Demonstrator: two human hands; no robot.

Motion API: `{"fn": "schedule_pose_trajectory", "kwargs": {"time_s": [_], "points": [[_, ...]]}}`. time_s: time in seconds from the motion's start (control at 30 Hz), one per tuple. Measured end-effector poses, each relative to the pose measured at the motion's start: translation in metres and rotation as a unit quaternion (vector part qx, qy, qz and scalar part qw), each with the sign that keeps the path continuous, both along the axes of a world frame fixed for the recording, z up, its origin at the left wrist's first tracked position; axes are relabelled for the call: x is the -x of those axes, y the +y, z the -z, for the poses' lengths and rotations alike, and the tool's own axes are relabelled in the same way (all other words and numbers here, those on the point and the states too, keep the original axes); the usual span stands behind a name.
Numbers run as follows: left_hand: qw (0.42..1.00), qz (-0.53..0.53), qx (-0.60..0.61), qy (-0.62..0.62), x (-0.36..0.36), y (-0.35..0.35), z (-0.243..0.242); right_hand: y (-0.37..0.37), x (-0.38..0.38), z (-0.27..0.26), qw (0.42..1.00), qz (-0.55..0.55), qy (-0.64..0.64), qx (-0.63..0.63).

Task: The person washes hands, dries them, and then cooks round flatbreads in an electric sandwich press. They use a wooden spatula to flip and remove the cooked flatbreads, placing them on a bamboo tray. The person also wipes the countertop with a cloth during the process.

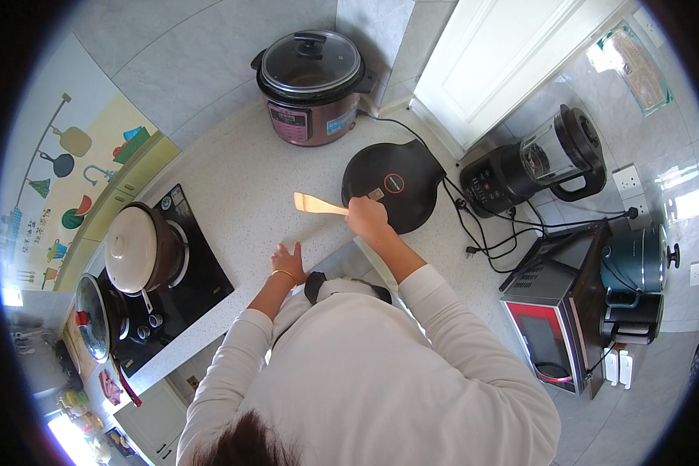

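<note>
My right hand (368, 220) grips the handle end of a light wooden spatula (320, 204), whose flat blade points left above the counter. Just beyond that hand, a round black flat pan or griddle (405, 175) lies on the counter, with a red ring mark and a small sticker near its middle. Part of its lower left edge is hidden by my fingers. With fingers spread and nothing held, my left hand (288, 262) rests at the front edge of the speckled pale countertop (256, 175). A gold-coloured bangle (285, 276) circles that wrist.
A glass-lidded electric cooker (314, 93) stands at the back. To the right are a blender (530, 163), tangled black cords (489, 242) and a microwave-like oven (553, 326). A lidded cream pot (137, 250) and a glass-lidded pan (96, 317) sit on the black gas hob (195, 268) at left.
</note>
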State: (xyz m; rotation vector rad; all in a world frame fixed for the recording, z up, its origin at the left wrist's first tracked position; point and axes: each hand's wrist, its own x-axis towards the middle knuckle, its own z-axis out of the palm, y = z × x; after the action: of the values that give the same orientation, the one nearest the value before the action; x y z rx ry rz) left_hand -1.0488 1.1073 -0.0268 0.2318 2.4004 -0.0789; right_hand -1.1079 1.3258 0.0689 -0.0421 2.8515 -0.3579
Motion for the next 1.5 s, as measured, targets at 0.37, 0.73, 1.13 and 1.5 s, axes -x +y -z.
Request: {"fn": "schedule_pose_trajectory", "kwargs": {"time_s": [0.37,0.73,1.13,1.5], "points": [[1.000,-0.006,0.002,-0.007,-0.0001,0.0013,-0.0042,0.0003,0.0006,0.0020,1.000,-0.002,0.006,-0.001],[1.000,-0.004,0.002,-0.004,-0.0001,0.0007,0.0009,0.0007,-0.0010,-0.0007,1.000,-0.005,0.012,0.008],[1.000,-0.009,0.004,-0.001,-0.0004,0.0021,-0.0026,0.0005,-0.0004,-0.0018,1.000,-0.007,0.004,-0.001],[1.000,-0.006,0.004,-0.004,-0.0002,0.0016,-0.0004,0.0005,-0.0012,-0.0019,1.000,-0.007,0.009,0.001]]}}
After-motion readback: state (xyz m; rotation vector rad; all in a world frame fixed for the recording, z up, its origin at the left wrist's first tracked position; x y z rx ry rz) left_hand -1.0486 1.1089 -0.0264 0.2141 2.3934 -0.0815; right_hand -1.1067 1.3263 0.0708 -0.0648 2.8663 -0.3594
